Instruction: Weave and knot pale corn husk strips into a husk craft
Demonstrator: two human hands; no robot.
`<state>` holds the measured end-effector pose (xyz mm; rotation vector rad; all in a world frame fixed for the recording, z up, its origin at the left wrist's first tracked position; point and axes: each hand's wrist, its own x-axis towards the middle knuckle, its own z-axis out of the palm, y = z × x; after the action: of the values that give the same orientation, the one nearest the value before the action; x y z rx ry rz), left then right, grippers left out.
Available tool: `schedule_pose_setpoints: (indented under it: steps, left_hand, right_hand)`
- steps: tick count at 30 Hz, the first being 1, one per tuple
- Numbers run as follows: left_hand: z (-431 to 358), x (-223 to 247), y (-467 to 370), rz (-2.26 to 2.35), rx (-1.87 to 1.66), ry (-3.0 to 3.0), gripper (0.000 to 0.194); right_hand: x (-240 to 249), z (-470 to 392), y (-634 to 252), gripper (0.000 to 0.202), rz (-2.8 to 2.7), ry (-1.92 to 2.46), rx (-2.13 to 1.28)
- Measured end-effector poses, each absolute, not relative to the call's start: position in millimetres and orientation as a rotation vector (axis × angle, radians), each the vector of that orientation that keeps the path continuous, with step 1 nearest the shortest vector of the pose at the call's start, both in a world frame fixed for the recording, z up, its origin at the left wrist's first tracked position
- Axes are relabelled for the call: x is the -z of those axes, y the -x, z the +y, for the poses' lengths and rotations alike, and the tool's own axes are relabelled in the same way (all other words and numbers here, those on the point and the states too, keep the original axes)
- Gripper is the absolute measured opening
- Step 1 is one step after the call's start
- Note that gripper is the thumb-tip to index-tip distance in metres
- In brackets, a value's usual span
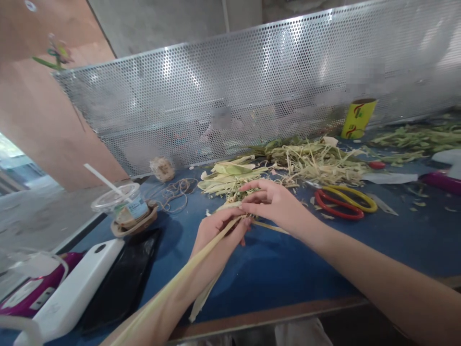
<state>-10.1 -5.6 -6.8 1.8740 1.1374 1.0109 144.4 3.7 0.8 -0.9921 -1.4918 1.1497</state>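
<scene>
Both hands meet over the middle of the blue table. My left hand is closed, thumb against fingers, on pale strips that look like corn husk. One long strip runs back over my left forearm, another hangs towards the table edge, and a short end sticks out to the right. From the right, my right hand curves over the same spot, its fingertips bent onto the strips by the left thumb. The crossing of the strips is partly hidden by the fingers. Behind the hands lie flat pale husk leaves.
Right of the hands lie red-and-yellow-handled scissors. Shredded husk is heaped before a perforated metal screen, near a yellow tube. At left are a plastic cup, twine, a black phone-like slab and a white power bank.
</scene>
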Motion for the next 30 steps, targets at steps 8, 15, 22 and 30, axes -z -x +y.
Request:
schedule_pose_setpoints:
  steps: [8, 15, 22, 30]
  left_hand:
    - [-3, 3, 11, 1.074, -0.948, -1.698, 0.017]
    - [-6, -2, 13, 0.945, -1.049, -1.489, 0.020]
    - [-4, 1, 12, 0.875, -1.067, -1.505, 0.041]
    - [-7, -3, 11, 0.971, -1.076, -1.467, 0.043]
  right_hand:
    - [6, 8, -142, 0.033, -1.255, 0.865, -1.079]
    - [-2, 8, -149, 0.035, -1.385, 0.787, -1.290]
    - [-2, 3, -148, 0.042, -1.693, 0.894, -1.030]
    - [-3, -2, -144, 0.032, -1.626, 0.879, -0.997]
